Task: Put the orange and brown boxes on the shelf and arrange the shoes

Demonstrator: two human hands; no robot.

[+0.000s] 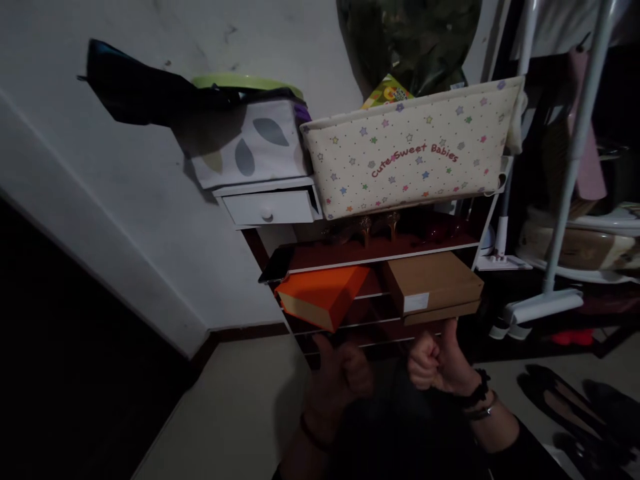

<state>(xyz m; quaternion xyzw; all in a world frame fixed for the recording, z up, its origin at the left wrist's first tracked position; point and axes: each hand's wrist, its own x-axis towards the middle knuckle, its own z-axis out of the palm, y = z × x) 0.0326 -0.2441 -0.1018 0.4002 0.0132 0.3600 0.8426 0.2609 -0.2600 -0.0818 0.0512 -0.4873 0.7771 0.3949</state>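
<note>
My left hand (344,373) is raised in front of the shelf, fingers curled into a fist and thumb pointing up, with nothing in it. Level with it on the right, my right hand (439,360) makes the same thumb-up fist, also holding nothing. Behind the left thumb, an orange box (320,293) lies tilted on the shoe rack (385,257), its end jutting forward. A brown cardboard box (434,283) with a white label sits just beyond the right thumb. Neither hand clearly touches a box.
A cream fabric basket (410,150) with stars and a leaf-patterned bin (250,143) stand on top, a dark umbrella (135,87) lying across the bin. Below is a white drawer (267,208). Mops (545,305) lean right. Black shoes (565,407) lie on the floor.
</note>
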